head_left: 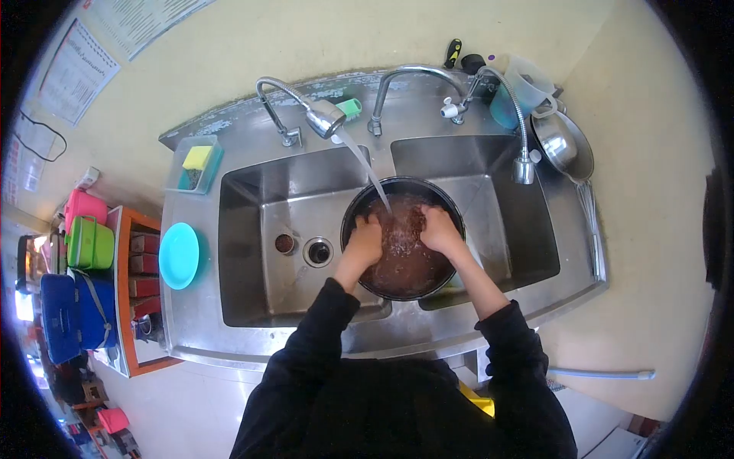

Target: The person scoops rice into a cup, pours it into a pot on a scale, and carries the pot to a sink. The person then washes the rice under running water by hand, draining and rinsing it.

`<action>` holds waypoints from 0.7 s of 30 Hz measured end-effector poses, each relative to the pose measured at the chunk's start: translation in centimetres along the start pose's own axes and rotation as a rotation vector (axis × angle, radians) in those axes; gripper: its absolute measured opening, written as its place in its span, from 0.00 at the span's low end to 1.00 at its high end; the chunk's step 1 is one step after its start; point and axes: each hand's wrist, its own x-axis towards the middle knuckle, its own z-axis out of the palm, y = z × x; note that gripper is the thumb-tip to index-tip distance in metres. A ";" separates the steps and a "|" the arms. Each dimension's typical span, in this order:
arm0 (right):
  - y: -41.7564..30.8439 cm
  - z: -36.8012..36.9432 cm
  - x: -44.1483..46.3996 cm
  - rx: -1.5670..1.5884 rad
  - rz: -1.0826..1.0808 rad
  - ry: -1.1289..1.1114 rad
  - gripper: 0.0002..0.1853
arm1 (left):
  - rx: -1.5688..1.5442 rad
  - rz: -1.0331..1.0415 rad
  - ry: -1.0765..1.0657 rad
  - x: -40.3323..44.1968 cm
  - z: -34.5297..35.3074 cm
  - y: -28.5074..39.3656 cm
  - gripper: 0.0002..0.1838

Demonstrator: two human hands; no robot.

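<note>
A round black pot [456, 212] straddles the divider between the two sink basins. Cloudy reddish-brown water [397, 269] fills it, with a dark red-brown grainy mass [411, 222] near the middle. My left hand [365, 243] dips into the left side of the pot; its fingertips are under the water, and I cannot tell what they hold. On the opposite side, my right hand [441, 231] has its fingers curled down onto the grainy mass. A stream of water from the left faucet head [326, 118] falls into the pot between my hands.
The left basin [271, 206] holds a small brown-filled cup [284, 243] beside the drain [318, 252]. A turquoise plate [179, 256] and a sponge box [205, 174] sit on the left ledge. Metal bowls [562, 145], a jug [520, 96] and a whisk [590, 222] crowd the right.
</note>
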 end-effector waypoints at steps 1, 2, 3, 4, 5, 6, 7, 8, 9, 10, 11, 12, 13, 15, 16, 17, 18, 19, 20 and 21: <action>0.3 0.7 0.4 -0.058 -0.026 0.005 0.24 | 0.067 -0.012 -0.048 0.5 1.0 0.0 0.30; 0.5 1.2 0.8 -0.032 -0.027 -0.016 0.25 | 0.067 -0.012 -0.030 1.1 2.1 -0.1 0.31; 0.4 1.6 1.1 -0.005 -0.026 -0.035 0.26 | 0.067 -0.011 -0.011 1.7 3.1 -0.2 0.31; 0.5 1.9 1.7 0.021 -0.027 -0.052 0.27 | 0.069 -0.008 0.009 1.9 2.6 0.4 0.32; 0.8 2.1 2.7 -0.029 -0.002 -0.192 0.29 | 0.047 -0.031 -0.176 2.4 1.8 0.8 0.37; 1.6 2.7 3.3 0.219 0.065 -0.307 0.29 | -0.029 0.048 -0.184 3.6 3.1 -0.2 0.39; 2.5 3.5 4.0 0.468 0.127 -0.421 0.30 | -0.102 0.128 -0.190 5.7 5.7 -2.4 0.41; 2.8 3.7 4.4 0.720 0.184 -0.535 0.30 | -0.151 0.194 -0.135 6.1 6.1 -3.0 0.41; 2.1 3.1 4.2 0.829 0.206 -0.669 0.31 | -0.195 0.263 -0.082 5.9 5.4 -2.8 0.41; 1.3 3.5 4.3 0.679 0.253 -0.610 0.30 | -0.220 0.319 0.031 5.1 5.0 -2.6 0.39; 1.1 3.0 3.7 0.697 0.236 -0.537 0.27 | -0.249 0.329 0.058 4.8 4.4 -2.4 0.36; -1.5 0.3 1.9 0.717 0.221 -0.464 0.24 | -0.278 0.339 0.085 4.0 2.9 -1.6 0.33; -1.7 -0.3 1.6 0.717 0.217 -0.481 0.22 | -0.310 0.302 0.023 2.7 0.5 -0.4 0.28; -2.1 -1.3 1.4 0.715 0.203 -0.513 0.19 | -0.253 0.153 0.034 2.1 -0.8 0.4 0.14; -2.6 -1.6 0.9 0.655 0.136 -0.404 0.18 | -0.201 0.102 0.045 1.8 -0.7 0.4 0.14; -3.2 -1.7 0.0 0.592 0.071 -0.296 0.17 | -0.151 0.050 0.055 1.5 -0.6 0.5 0.14; -3.5 -1.7 -0.7 0.528 0.007 -0.188 0.16 | -0.102 -0.001 0.067 1.2 -0.9 0.9 0.14; -3.0 0.1 0.4 0.395 0.220 -0.191 0.19 | -0.143 -0.076 -0.049 1.1 -1.8 1.7 0.15; -1.9 1.0 0.7 0.289 0.228 -0.132 0.21 | -0.128 -0.091 0.002 0.7 -1.7 2.3 0.15; -3.4 -0.3 -0.2 0.184 0.235 -0.072 0.22 | -0.111 -0.105 0.054 0.4 -1.4 2.8 0.15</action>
